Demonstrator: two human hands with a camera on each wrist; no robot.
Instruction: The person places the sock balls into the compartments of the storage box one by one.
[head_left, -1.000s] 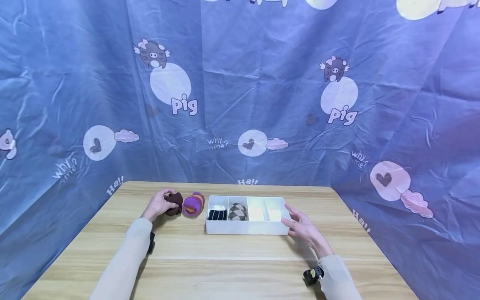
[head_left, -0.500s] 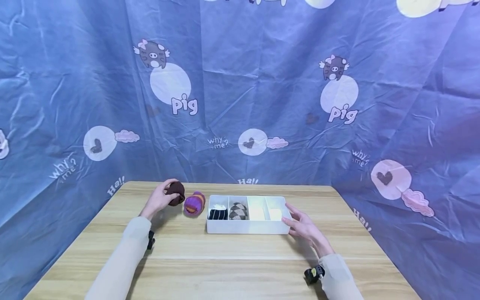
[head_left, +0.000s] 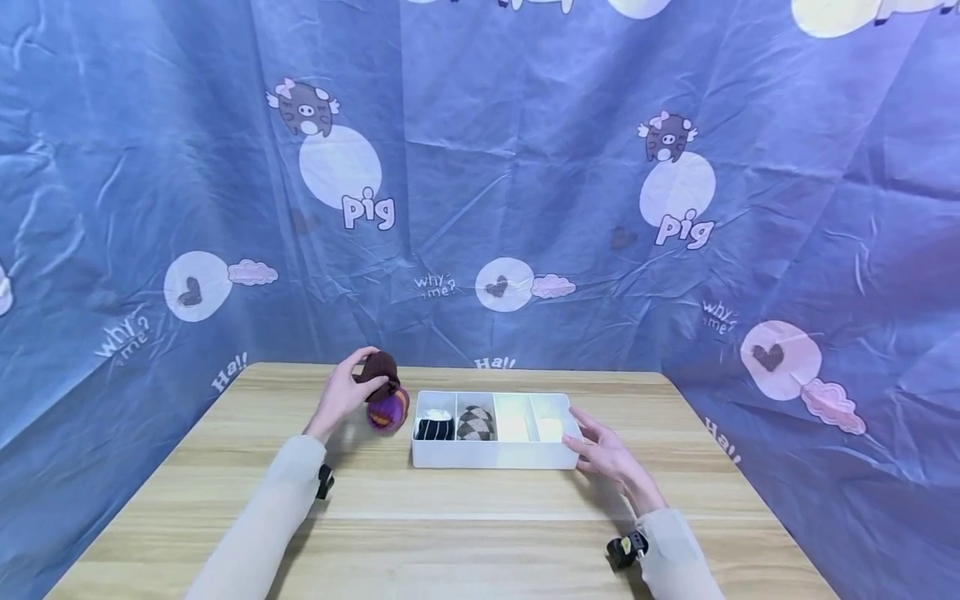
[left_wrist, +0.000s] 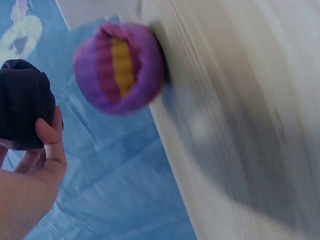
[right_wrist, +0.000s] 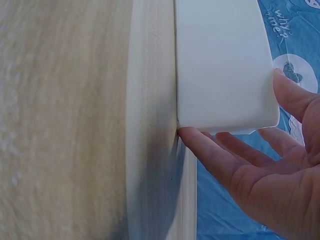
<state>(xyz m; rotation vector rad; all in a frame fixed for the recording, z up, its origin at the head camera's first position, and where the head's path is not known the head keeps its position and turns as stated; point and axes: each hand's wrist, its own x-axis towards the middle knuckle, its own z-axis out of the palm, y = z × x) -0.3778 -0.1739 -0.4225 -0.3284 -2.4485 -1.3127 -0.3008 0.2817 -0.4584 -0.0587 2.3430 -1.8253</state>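
My left hand (head_left: pixel 345 397) grips a dark brown rolled-up sock (head_left: pixel 381 373), thumb on its near side. The sock is raised and overlaps a purple rolled-up sock (head_left: pixel 387 412) with orange bands in the head view. In the left wrist view the purple sock (left_wrist: pixel 145 75) sits apart from the brown sock (left_wrist: pixel 22 107). My right hand (head_left: pixel 611 457) rests with extended fingers against the right end of a white divided box (head_left: pixel 495 455), its thumb at the rim. In the right wrist view several fingertips (right_wrist: pixel 187 134) touch the box's end wall (right_wrist: pixel 225 65).
In the box's leftmost compartment lies a black sock with white stripes (head_left: pixel 435 428); beside it is a grey-brown argyle sock (head_left: pixel 476 423). The two right compartments show bare white. The box stands on a wooden table (head_left: pixel 465 533) before a blue patterned curtain (head_left: pixel 465 208).
My left hand has lifted the brown sock off the table and carried it rightward, over toward the purple sock. The right hand and the box have stayed in place.
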